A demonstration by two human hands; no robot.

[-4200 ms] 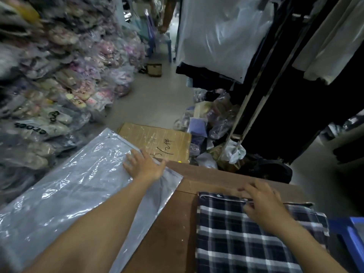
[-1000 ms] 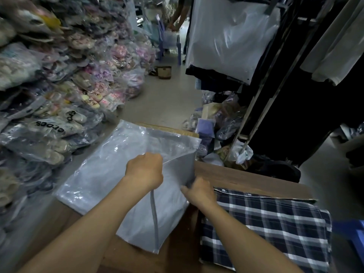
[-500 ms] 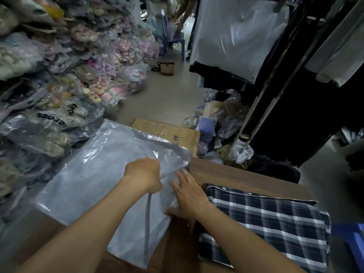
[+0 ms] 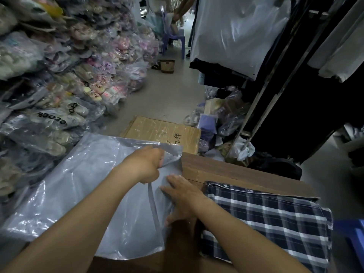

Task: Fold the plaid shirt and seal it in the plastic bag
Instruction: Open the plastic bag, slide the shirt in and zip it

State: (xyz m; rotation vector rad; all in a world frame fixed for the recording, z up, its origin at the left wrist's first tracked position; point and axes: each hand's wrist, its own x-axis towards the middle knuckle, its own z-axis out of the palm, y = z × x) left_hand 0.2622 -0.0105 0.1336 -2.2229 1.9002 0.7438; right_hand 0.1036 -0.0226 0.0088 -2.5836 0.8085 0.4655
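My folded dark blue and white plaid shirt [image 4: 266,219] lies flat on the brown wooden worktop [image 4: 226,170], on my right side. It is not in the bag yet. Just beside it, on my left, is the big clear shiny plastic bag [image 4: 78,194]. A lot of the bag hangs past the left edge of the worktop.

My left hand [image 4: 145,164] is closed in a fist, pinching the top layer of the bag near its mouth and lifting it. My right hand [image 4: 181,194] is open and flat, with the fingers pressing on the bag's edge, right next to the shirt.

Here is what I think could go wrong. The plastic is thin and slippery, so the two layers may stick together and the mouth may not open. If I pull too hard with my left hand, the bag could tear or slide off the worktop, because so much of it hangs over the side. When I push the shirt in, it could catch on the mouth and come unfolded. The brown cardboard box [image 4: 163,133] on the floor sits just beyond the bag, so a bag that slips could land there.
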